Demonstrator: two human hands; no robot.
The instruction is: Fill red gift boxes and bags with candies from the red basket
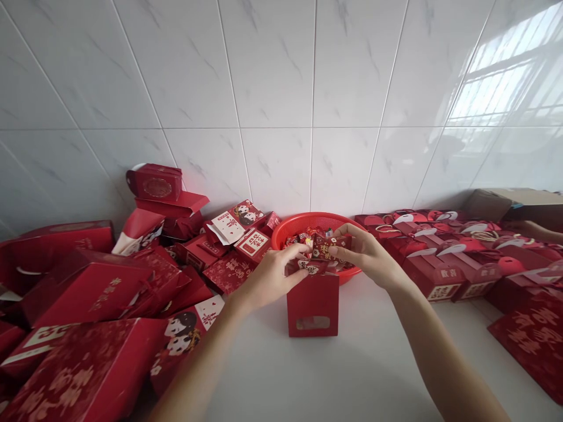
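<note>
The wall tiles (272, 70) are coloured white with grey veining. The basket (288, 225) is coloured bright orange-red. The upright box (313, 299) is finished in plain red, while the small packet (324, 248) is patterned in cream and gold on dark red. The worktop (264, 375) is coloured pale grey.

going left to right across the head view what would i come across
heap of red boxes and bags → left hand → upright red box with a small window → right hand → rows of red boxes
</note>
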